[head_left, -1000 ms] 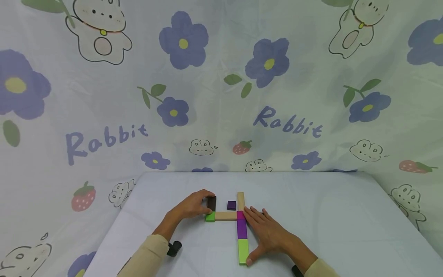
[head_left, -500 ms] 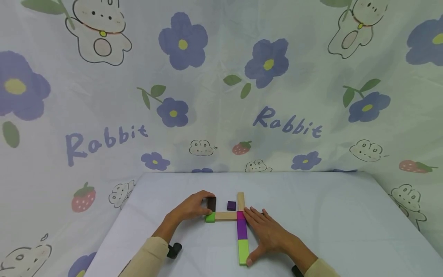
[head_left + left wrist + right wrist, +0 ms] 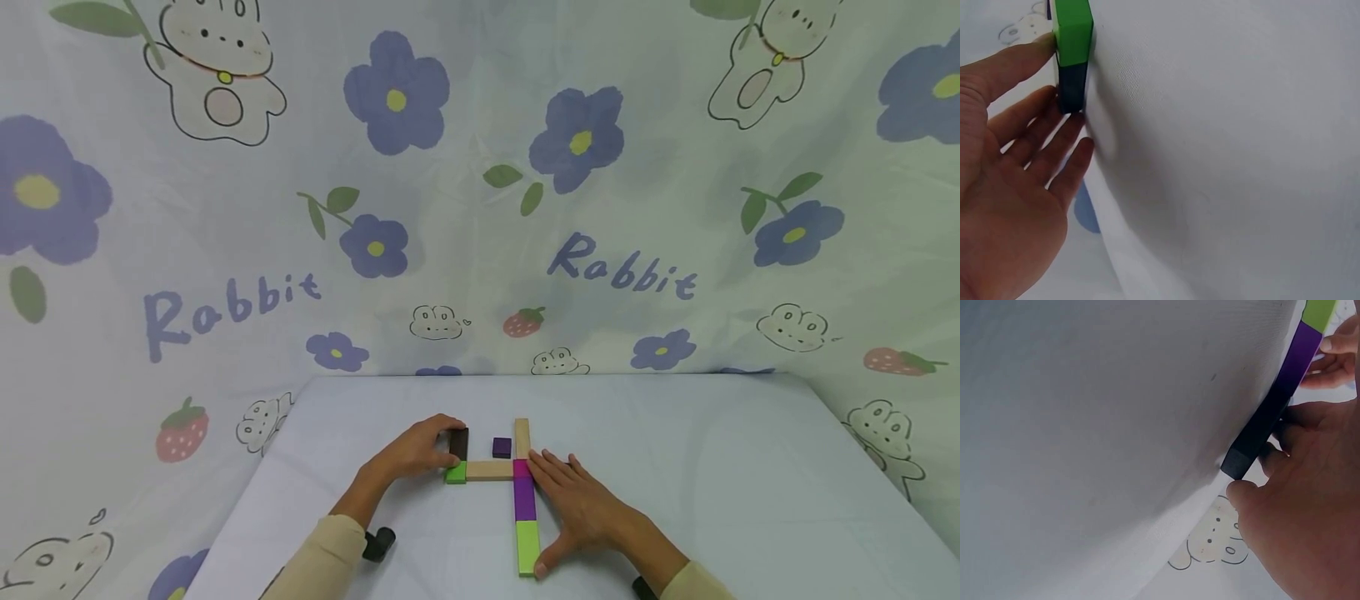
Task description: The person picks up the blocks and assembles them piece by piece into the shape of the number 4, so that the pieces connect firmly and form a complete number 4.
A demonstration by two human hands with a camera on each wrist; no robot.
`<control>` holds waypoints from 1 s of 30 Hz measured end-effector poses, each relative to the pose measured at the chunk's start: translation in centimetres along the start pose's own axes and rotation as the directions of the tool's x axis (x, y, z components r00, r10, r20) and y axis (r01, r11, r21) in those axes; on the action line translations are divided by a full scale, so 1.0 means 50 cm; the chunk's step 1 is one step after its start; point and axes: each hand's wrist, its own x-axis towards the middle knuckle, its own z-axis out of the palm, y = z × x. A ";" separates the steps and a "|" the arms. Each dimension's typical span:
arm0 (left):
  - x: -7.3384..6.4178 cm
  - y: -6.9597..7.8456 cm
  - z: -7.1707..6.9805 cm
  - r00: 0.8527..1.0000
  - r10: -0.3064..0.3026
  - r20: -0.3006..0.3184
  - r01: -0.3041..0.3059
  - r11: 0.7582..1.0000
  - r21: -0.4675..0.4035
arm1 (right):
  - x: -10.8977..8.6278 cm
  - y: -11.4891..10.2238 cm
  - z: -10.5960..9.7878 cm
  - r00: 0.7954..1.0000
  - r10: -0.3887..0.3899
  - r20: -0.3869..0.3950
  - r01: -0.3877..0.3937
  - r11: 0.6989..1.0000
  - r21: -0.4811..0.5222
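Note:
In the head view, my left hand (image 3: 415, 447) spans a dark brown block (image 3: 458, 444), index finger at its far end and thumb by the bright green block (image 3: 456, 473). My right hand (image 3: 588, 510) lies flat with spread fingers beside the column of blocks: its fingertips reach the magenta block (image 3: 522, 468), its thumb the near end of the lime block (image 3: 528, 548). Between these sits a purple block (image 3: 525, 498). In the right wrist view, a black block (image 3: 1254, 434) runs under this hand, mostly hidden in the head view.
A natural wood block (image 3: 489, 471) links the green and magenta blocks; another wood block (image 3: 522, 437) extends beyond the magenta one. A small dark purple block (image 3: 502, 447) stands apart inside the corner. All lie on a white table (image 3: 675, 433) before a printed cloth (image 3: 480, 183).
Both hands and the blocks keep their places. Only the head view has tilted slightly, so everything appears a little lower.

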 end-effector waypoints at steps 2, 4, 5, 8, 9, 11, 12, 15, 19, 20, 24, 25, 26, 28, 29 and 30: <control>0.001 0.000 0.000 1.000 0.001 0.001 -0.001 1.000 -0.002 | 0.000 0.001 0.001 1.000 0.000 0.001 0.000 1.000 -0.001; 0.001 0.001 0.000 1.000 0.002 -0.002 -0.002 1.000 -0.004 | 0.000 0.001 0.001 1.000 0.000 0.002 0.000 1.000 -0.003; 0.001 0.001 0.000 1.000 0.002 -0.002 -0.002 1.000 -0.005 | 0.000 0.002 0.002 1.000 0.000 0.001 0.000 1.000 -0.002; 0.002 0.002 0.000 1.000 0.004 -0.008 -0.004 1.000 0.004 | 0.000 0.003 0.002 1.000 -0.004 -0.002 0.004 1.000 -0.005; 0.002 0.002 0.000 1.000 0.006 -0.012 -0.006 1.000 0.005 | 0.000 0.003 0.002 1.000 -0.006 -0.002 0.006 1.000 -0.006; 0.004 0.003 0.001 1.000 0.011 -0.016 -0.011 1.000 0.008 | 0.000 0.004 0.003 1.000 -0.009 -0.004 0.009 1.000 -0.007; 0.005 0.004 0.001 1.000 0.014 -0.020 -0.013 1.000 0.006 | 0.001 0.005 0.003 1.000 -0.009 -0.004 0.009 1.000 -0.008; 0.009 0.008 0.000 0.999 0.033 -0.030 -0.033 0.999 0.003 | 0.002 0.005 0.003 1.000 -0.007 -0.001 0.007 1.000 -0.007; 0.017 0.019 0.002 0.999 0.041 -0.033 -0.041 0.999 0.008 | 0.004 0.005 0.003 1.000 0.001 0.008 0.000 1.000 -0.003; 0.019 0.022 0.002 0.999 0.039 -0.032 -0.039 0.999 0.010 | 0.004 0.004 0.003 1.000 0.002 0.009 -0.002 1.000 -0.003; 0.028 0.031 0.004 0.999 0.023 -0.026 -0.023 1.000 0.004 | 0.005 0.003 0.003 1.000 0.009 0.010 -0.009 1.000 0.001; 0.030 0.033 0.004 0.999 0.025 -0.024 -0.025 1.000 0.002 | 0.005 0.002 0.002 1.000 0.011 0.011 -0.011 1.000 0.002; 0.033 0.035 0.005 1.000 0.023 -0.021 -0.023 1.000 0.001 | 0.004 0.002 0.002 1.000 0.013 0.012 -0.013 1.000 0.002; 0.038 0.038 0.007 0.999 0.031 -0.015 -0.031 1.000 -0.001 | 0.004 0.002 0.001 1.000 0.013 0.013 -0.013 1.000 0.002; 0.041 0.040 0.008 0.999 0.037 -0.010 -0.037 0.999 -0.002 | 0.004 0.002 0.001 1.000 0.012 0.014 -0.012 1.000 0.001; 0.044 0.042 0.009 0.999 0.045 -0.007 -0.045 0.999 -0.005 | 0.004 0.003 0.001 1.000 0.010 0.015 -0.010 1.000 0.000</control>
